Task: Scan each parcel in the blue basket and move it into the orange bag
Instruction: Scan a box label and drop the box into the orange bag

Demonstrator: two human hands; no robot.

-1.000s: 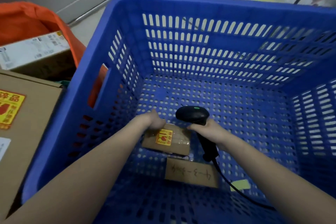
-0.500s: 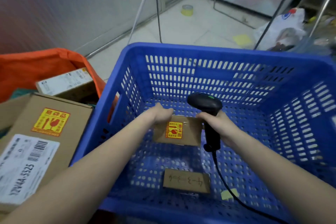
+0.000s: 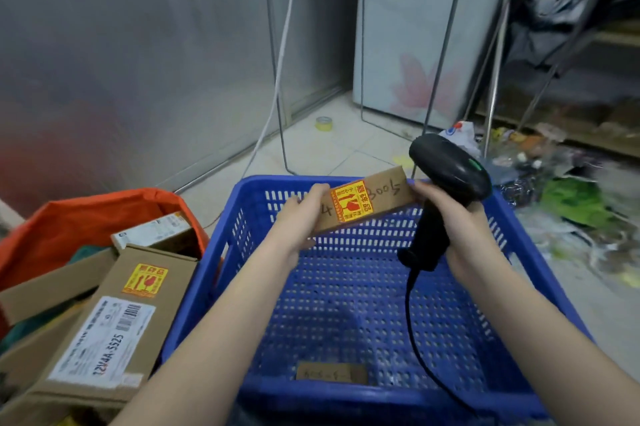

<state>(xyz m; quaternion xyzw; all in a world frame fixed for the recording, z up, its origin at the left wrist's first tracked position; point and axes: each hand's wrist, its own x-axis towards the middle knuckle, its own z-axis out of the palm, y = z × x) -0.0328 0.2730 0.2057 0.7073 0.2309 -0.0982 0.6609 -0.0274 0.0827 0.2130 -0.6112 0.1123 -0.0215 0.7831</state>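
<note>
Parcel, raised from inside to above basket, gripped by left hand; right hand grips scanner. Tiled floor.

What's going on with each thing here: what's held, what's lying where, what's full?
Left hand: grips the small parcel.
Small parcel: lifted above the basket, sticker side up.
Right hand: grips the scanner, fingertips touching the parcel's end.
Scanner: upright, cord hanging into the basket.
Basket: nearly empty, one cardboard piece flat on its floor.
Orange bag: open, boxes inside.
</note>
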